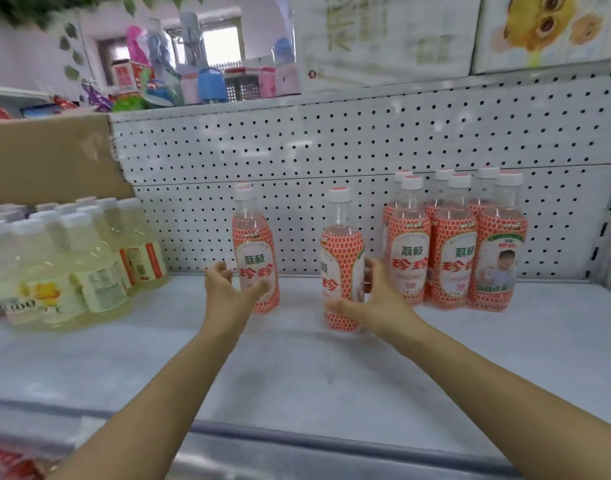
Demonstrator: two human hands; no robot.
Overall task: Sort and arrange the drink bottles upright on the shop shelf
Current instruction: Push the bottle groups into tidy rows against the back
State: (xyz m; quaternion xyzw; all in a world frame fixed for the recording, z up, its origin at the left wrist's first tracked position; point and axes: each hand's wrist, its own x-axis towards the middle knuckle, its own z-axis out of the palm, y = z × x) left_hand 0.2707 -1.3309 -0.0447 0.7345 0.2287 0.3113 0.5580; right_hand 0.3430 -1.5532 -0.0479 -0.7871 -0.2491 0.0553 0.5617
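Two lychee drink bottles with red-patterned labels and white caps stand apart on the white shelf [297,358]. My left hand [228,296] reaches the left bottle [254,244]: its thumb lies across the lower label and its fingers spread just left of the bottle. My right hand [373,303] holds the middle bottle [342,261] low down, thumb across the front and fingers curled round its right side. Several more of the same bottles [453,251] stand upright in a tight group at the right.
A shrink-wrapped pack of pale yellow drink bottles [68,265] sits at the left under a cardboard box [48,154]. A white pegboard back panel [331,143] closes the shelf behind. Cartons [383,36] rest on the shelf above.
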